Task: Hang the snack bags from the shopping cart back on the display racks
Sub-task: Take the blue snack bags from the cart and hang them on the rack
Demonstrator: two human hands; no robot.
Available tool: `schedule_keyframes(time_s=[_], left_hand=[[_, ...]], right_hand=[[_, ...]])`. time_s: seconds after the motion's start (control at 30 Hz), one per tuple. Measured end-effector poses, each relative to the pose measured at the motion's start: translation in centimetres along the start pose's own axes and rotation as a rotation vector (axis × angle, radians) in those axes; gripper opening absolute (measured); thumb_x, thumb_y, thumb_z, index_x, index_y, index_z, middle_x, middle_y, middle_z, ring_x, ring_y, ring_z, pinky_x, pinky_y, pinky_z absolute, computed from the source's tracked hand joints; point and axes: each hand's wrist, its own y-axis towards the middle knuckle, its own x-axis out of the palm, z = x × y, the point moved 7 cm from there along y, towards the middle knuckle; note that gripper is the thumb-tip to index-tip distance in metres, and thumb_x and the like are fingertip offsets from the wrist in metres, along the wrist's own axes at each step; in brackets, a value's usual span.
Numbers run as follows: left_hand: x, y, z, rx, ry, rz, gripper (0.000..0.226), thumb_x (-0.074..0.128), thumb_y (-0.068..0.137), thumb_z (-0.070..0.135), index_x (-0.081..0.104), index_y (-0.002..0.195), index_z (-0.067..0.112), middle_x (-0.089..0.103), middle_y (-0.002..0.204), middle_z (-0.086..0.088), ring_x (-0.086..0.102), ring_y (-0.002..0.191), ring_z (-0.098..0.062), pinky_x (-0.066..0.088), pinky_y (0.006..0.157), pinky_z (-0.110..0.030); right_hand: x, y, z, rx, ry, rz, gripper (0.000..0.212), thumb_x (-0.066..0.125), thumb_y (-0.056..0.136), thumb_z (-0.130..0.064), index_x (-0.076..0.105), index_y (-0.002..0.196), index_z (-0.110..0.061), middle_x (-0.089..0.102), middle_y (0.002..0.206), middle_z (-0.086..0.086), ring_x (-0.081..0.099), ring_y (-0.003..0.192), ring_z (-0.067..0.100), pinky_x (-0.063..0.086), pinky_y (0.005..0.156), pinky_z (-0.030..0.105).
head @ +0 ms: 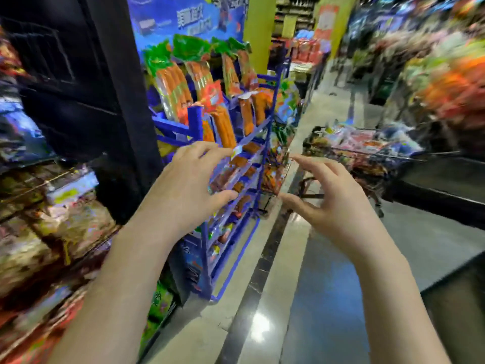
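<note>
Starting at the left edge, blurred shelves (39, 206) of packets run down the view, too smeared to tell what they hold. Just right of them stands a black pillar (105, 88).

The left hand (189, 185) is raised in front of the middle rungs of the rack (195, 122). Its back faces the camera, its fingers are spread and only slightly bent, and it holds nothing. Its forefinger tip lies near a small white tag on the rack; whether it touches the tag or a rung cannot be told.

The rack is blue and stands on the floor (328, 285) against the pillar's right side. From its top rungs hang the hung bags (173, 85), with green tops over rows of orange sticks, side by side across the rack's width. The lower rungs carry more packets in clear wrap, orange and red, blurred. Above the rack is a blue poster (183, 17) with white lettering.

The right hand (338, 203) is raised over the floor between the rack and the cart (367, 164). Its fingers and thumb are held apart in a loose, wide curve, and it is empty too, touching nothing.

The cart stands beyond that hand, apart from the rack, with the aisle floor between them. The cart bags (362, 136) lie heaped in its basket up to the rim, a mix of red, white and blue.

At the right edge a display (446, 82) of orange and green goods is heavily blurred. The floor is glossy, with a dark strip running along the foot of the rack.
</note>
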Motion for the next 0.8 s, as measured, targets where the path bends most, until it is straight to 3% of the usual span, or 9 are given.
schedule_keyframes(time_s=[0.23,0.37,0.53,0.67,0.8], left_hand=[[8.9,9.6,11.3,0.213,-0.047,-0.071,0.076,0.08,0.083,0.045,0.05,0.15,0.023,0.048,0.148,-0.004,0.041,0.138,-0.027,0.036,0.116,-0.044],[14.0,15.8,17.5,0.283,-0.033,-0.111,0.076,0.077,0.086,0.046,0.047,0.151,0.025,0.045,0.15,-0.002,0.039,0.141,-0.026,0.036,0.117,-0.042],[18.8,22.9,23.5,0.315,-0.044,-0.125,0.075,0.074,0.089,0.047,0.041,0.154,0.029,0.041,0.154,0.004,0.033,0.144,-0.02,0.033,0.116,-0.039],[22.2,27.8,27.0,0.343,-0.026,-0.157,0.075,0.073,0.09,0.047,0.04,0.154,0.031,0.04,0.154,0.004,0.032,0.144,-0.02,0.035,0.116,-0.041],[25.6,33.0,29.5,0.376,-0.028,-0.186,0.074,0.072,0.089,0.048,0.04,0.154,0.032,0.041,0.152,0.005,0.033,0.143,-0.02,0.037,0.116,-0.041]], right_hand=[[-6.4,-0.9,13.2,0.168,-0.03,0.103,0.069,0.079,0.086,-0.041,0.052,0.148,-0.028,0.055,0.141,-0.004,0.05,0.132,0.013,0.043,0.111,0.033],[-9.3,0.3,21.2,0.234,-0.057,0.116,0.071,0.078,0.086,-0.042,0.05,0.15,-0.027,0.055,0.141,-0.002,0.05,0.133,0.014,0.038,0.11,0.027],[-13.0,2.5,29.7,0.285,-0.061,0.111,0.07,0.075,0.089,-0.043,0.045,0.151,-0.035,0.052,0.145,-0.009,0.044,0.135,0.008,0.036,0.108,0.023],[-14.8,4.9,35.0,0.299,-0.097,0.116,0.07,0.073,0.088,-0.048,0.044,0.151,-0.037,0.052,0.144,-0.01,0.046,0.135,0.009,0.043,0.111,0.035],[-15.2,7.1,40.2,0.338,-0.106,0.098,0.072,0.073,0.087,-0.05,0.043,0.151,-0.038,0.05,0.145,-0.013,0.046,0.133,0.007,0.04,0.108,0.028]])
